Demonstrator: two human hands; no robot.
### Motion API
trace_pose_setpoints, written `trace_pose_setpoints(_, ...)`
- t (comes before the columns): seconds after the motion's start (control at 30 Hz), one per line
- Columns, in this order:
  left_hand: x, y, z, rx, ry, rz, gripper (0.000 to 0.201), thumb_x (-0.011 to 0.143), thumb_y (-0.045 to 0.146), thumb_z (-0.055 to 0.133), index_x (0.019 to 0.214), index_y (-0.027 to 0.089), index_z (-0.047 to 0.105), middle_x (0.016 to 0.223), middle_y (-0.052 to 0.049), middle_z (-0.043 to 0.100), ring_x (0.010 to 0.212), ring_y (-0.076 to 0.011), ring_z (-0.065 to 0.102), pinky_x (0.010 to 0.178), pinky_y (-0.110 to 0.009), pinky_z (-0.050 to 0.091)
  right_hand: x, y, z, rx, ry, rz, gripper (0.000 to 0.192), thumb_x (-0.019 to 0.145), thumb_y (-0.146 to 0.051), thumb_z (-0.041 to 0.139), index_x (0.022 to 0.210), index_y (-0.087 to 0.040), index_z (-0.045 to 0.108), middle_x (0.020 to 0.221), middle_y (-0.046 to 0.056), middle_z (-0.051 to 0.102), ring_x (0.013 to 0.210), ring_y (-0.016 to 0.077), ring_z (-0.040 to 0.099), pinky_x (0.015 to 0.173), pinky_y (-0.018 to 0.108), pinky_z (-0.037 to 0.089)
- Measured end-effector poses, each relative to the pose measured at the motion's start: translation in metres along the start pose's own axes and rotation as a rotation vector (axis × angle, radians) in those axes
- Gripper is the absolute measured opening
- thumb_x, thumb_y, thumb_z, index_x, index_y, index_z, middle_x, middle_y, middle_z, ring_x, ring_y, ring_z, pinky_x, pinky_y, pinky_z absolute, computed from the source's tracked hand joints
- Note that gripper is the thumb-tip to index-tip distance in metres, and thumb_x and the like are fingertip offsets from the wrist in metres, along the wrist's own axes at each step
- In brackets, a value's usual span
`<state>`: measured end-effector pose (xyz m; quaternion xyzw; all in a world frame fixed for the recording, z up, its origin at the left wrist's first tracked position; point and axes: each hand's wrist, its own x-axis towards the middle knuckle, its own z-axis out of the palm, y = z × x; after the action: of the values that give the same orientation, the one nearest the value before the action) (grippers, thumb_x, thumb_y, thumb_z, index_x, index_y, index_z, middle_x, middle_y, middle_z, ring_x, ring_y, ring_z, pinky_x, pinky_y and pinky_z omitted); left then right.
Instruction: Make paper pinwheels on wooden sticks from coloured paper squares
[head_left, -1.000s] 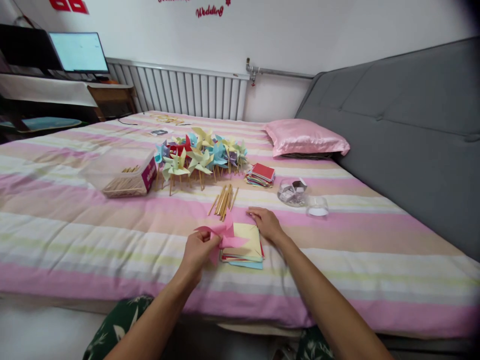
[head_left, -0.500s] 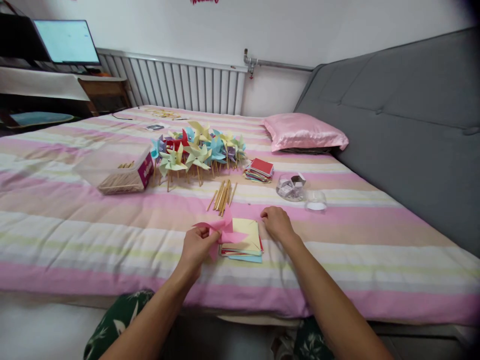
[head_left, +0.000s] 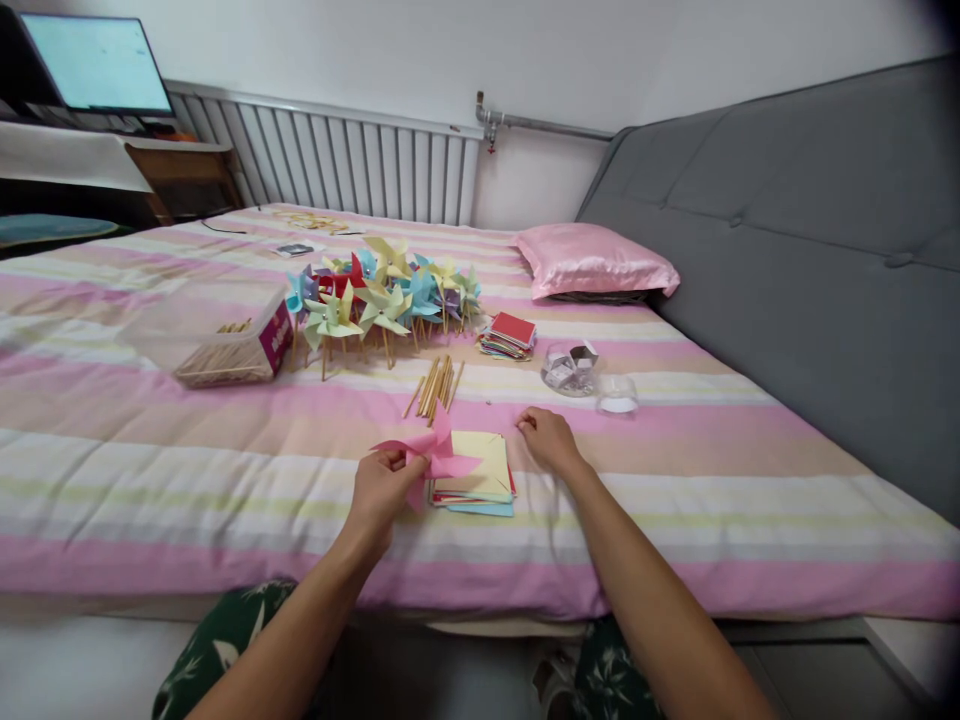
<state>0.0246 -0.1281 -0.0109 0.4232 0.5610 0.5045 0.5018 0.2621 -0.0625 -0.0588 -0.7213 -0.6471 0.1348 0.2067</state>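
Pink paper pinwheel (head_left: 433,456), four-bladed, faces upward, no long axis; left hand (head_left: 381,487) pinches its folded blades; right hand (head_left: 550,440) rests loosely curled on striped quilted bedspread (head_left: 712,480), beside flat paper stack (head_left: 480,480).

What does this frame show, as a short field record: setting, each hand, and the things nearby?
setting: striped bed
left hand: holds pink paper pinwheel
right hand: on the bedcover beside paper stack, holds nothing visible
ahead: loose wooden sticks, finished pinwheels, stick box
right of those: small paper pile, clear container
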Motion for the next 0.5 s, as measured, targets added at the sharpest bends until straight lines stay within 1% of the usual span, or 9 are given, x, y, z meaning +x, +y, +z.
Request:
trace_pose_setpoints(0.13,0.001,-0.002,0.001,0.007,0.013,-0.006,0.015,0.055,0.021,0.064,0.046,0.014,0.054,0.043,0.005,0.048,0.042,-0.0062,0.039,0.041,-0.017,0.026,0.007,0.007,0.001,0.082,0.013,0.028,0.019,0.076,-0.018,0.051,0.082,-0.021,0.068,0.083,0.002,0.071,0.079,0.0152,0.063,0.068,0.022,0.041)
trace_pose_setpoints(0.23,0.002,-0.002,0.001,-0.006,-0.001,-0.015,0.012,0.055,0.022,0.066,0.051,0.013,0.058,0.046,0.003,0.054,0.044,-0.0076,0.044,0.044,-0.018,0.03,0.01,0.011,0.004,0.141,0.03,0.038,0.019,0.074,-0.016,0.05,0.08,-0.021,0.068,0.079,0.002,0.07,0.077,0.015,0.063,0.068,0.022,0.042)
trace_pose_setpoints(0.4,0.003,-0.002,0.001,-0.006,0.014,-0.025,0.015,0.053,0.024,0.068,0.052,0.013,0.059,0.047,0.003,0.056,0.044,-0.0078,0.046,0.044,-0.017,0.03,0.012,0.018,0.009,0.256,0.01,0.049,0.028,0.079,-0.015,0.039,0.083,-0.019,0.066,0.073,0.001,0.07,0.065,0.011,0.064,0.059,0.019,0.044)
trace_pose_setpoints(0.5,0.002,-0.001,0.002,-0.017,0.007,-0.035,0.015,0.053,0.025,0.068,0.053,0.013,0.059,0.048,0.002,0.057,0.044,-0.0078,0.046,0.043,-0.017,0.03,0.012,0.02,0.01,0.29,0.0,0.052,0.031,0.081,-0.015,0.035,0.086,-0.017,0.066,0.072,0.002,0.07,0.061,0.0099,0.064,0.056,0.017,0.045)
